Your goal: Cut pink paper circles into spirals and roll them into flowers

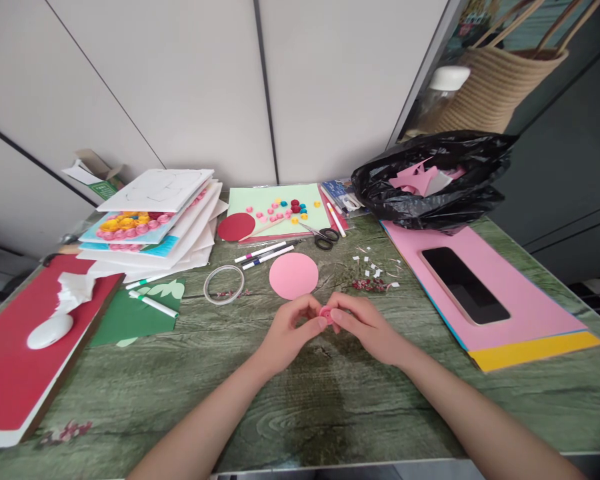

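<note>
Between both hands is a small pink paper coil [327, 315], rolled into a rosette. My left hand [296, 325] pinches it from one side with thumb and fingertips. From the other side, my right hand [361, 321] closes its thumb and fingers on the same coil. Just beyond my hands lies a flat pink paper circle [294, 276]. Farther back, several small rolled paper coils in pink, red, yellow and blue rest on a pale green sheet [239, 198], with a dark red circle [236, 227] at its left. Black-handled scissors [325, 238] lie open at its front edge.
A roll of tape [224, 285] and markers [267, 256] lie left of centre. White paper scraps [375, 272] are scattered to the right. A phone [464, 285] rests on pink sheets [525, 287]. Behind stands a black plastic bag [430, 213]; stacked artwork [155, 190] is at left.
</note>
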Motion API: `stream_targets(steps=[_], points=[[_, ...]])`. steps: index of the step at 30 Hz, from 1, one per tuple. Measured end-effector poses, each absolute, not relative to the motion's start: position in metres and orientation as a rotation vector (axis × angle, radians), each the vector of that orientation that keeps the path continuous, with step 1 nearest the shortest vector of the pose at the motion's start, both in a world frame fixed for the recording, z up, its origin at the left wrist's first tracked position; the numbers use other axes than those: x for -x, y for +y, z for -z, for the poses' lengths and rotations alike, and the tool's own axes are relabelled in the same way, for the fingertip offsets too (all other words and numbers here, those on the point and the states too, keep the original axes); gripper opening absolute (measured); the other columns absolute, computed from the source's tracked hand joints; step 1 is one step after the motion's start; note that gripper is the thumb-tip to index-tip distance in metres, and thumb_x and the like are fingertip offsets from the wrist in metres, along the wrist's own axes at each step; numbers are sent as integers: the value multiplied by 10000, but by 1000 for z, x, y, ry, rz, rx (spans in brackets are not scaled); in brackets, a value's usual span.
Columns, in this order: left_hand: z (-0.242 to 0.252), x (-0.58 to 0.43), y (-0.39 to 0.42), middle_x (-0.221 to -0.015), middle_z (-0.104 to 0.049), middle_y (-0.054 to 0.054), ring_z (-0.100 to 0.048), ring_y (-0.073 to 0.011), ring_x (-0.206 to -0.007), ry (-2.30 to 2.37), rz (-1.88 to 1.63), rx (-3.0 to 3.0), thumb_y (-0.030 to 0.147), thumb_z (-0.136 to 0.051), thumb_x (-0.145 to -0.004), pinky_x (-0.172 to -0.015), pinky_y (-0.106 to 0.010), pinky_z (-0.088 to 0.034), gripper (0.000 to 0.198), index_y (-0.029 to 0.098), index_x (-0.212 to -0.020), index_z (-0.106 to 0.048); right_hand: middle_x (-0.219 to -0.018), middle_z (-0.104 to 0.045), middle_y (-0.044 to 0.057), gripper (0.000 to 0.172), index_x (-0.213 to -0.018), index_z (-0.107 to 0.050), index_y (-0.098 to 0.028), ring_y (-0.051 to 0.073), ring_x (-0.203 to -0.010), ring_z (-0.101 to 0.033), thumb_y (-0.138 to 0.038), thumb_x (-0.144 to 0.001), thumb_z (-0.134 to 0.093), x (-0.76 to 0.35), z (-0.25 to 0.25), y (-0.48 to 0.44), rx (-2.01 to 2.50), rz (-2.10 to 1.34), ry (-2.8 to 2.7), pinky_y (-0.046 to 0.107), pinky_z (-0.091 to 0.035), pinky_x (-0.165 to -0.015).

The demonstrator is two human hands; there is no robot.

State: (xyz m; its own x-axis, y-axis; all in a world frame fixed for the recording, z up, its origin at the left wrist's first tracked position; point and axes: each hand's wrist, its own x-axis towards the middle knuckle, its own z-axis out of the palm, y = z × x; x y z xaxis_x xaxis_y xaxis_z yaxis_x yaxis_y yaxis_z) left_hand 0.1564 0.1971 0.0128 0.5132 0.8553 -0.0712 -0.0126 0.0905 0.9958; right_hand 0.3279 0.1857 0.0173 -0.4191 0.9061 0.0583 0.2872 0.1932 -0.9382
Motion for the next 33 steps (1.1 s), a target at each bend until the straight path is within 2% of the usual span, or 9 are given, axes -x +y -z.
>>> stream_targets(steps=[9,20,33], points=[[-10,-158,197,-709,-513,10,-464,-117,-694,907,-738,-1402,365,-537,-803,-665,-233,-355,225,154,-734,-508,-678,-514,-19,296,-705,-491,-184,121,-668,-461,-358,-921,-387,-326,-17,186,1178,-1025,-1941,234,-322,-622],[-11,-158,198,-673,-469,27,-424,-109,-659,913,-753,-1402,325,-549,-786,-624,-218,-330,194,159,-703,-492,-672,-493,-26,244,-720,-478,-189,119,-652,-443,-326,-909,-411,-326,-15,185,1173,-1015,-1986,238,-328,-625],[-12,-158,196,-675,-506,16,-467,-114,-664,778,-773,-1322,328,-563,-789,-646,-235,-357,202,161,-714,-479,-664,-502,-29,265,-735,-523,-190,113,-646,-460,-346,-913,-404,-328,-20,184,1058,-1123,-1923,230,-330,-625]])
